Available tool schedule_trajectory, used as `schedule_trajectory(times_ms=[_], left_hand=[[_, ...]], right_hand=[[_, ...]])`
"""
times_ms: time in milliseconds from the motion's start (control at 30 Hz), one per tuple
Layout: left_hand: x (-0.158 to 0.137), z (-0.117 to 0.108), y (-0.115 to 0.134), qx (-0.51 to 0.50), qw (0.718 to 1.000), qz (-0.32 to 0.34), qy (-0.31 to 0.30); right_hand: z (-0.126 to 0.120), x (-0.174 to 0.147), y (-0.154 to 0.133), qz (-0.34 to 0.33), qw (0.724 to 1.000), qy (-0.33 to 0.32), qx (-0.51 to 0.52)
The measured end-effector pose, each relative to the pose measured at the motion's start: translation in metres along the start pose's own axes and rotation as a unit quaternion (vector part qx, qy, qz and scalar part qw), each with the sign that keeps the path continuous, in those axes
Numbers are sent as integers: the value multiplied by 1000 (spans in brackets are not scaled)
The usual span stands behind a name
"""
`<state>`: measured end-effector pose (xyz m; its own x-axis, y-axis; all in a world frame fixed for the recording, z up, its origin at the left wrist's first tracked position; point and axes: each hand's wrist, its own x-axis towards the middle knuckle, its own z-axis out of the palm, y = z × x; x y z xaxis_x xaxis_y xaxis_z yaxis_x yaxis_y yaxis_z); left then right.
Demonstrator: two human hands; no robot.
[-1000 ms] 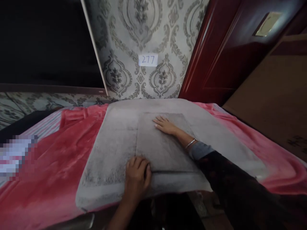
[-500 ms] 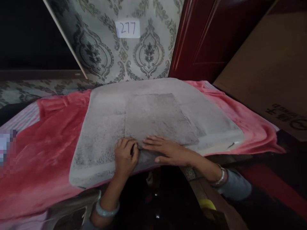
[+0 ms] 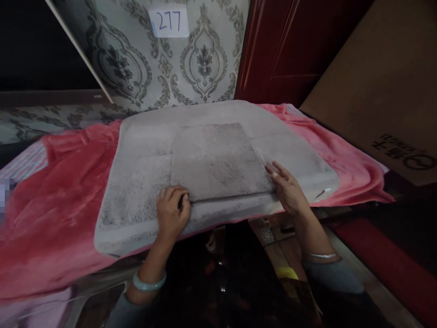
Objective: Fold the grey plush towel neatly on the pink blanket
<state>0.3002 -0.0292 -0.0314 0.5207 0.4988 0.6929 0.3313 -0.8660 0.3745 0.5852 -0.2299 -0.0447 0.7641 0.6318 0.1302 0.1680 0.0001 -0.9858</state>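
Observation:
A small grey plush square (image 3: pixel 213 159) lies on a larger grey plush cloth (image 3: pixel 136 168), which is spread flat with rounded corners. At the square's near left corner is my left hand (image 3: pixel 172 209), its thumb and fingers closed on the edge. My right hand (image 3: pixel 288 189) rests by the near right corner, fingers stretched and a little apart against the right edge. A thin dark shadow runs under the square's near edge between my hands. My right palm partly hides that corner.
A red and pink blanket (image 3: pixel 75 182) lies beneath the cloth. Behind stand a patterned wall with a paper marked 277 (image 3: pixel 169 22) and a dark red panel (image 3: pixel 283 50). A cardboard box (image 3: pixel 378 91) leans at the right; a dark screen (image 3: pixel 41 50) is at the left.
My right hand has slid right, from the middle of the square's near edge to its right corner. My left hand keeps its place at the left corner. The view has shifted slightly.

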Motion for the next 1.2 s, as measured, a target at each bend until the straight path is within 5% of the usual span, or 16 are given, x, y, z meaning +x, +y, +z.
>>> schedule_trajectory(times_ms=[200, 367, 533, 833, 967, 1200], left_hand=[[0, 0, 0, 3, 1000, 12, 4], [0, 0, -2, 2, 1000, 17, 10], [0, -1, 0, 13, 1000, -9, -8], [1, -3, 1, -5, 1000, -6, 10], [-1, -1, 12, 22, 998, 44, 26], [7, 27, 55, 89, 981, 143, -98]], right_hand=[[9, -9, -11, 92, 982, -18, 166], [19, -18, -20, 172, 935, 13, 311], [29, -22, -28, 206, 890, -28, 406], [57, -29, -41, 245, 862, -1, 443], [64, -27, -43, 263, 858, 2, 440], [73, -23, -37, 270, 859, 22, 435]])
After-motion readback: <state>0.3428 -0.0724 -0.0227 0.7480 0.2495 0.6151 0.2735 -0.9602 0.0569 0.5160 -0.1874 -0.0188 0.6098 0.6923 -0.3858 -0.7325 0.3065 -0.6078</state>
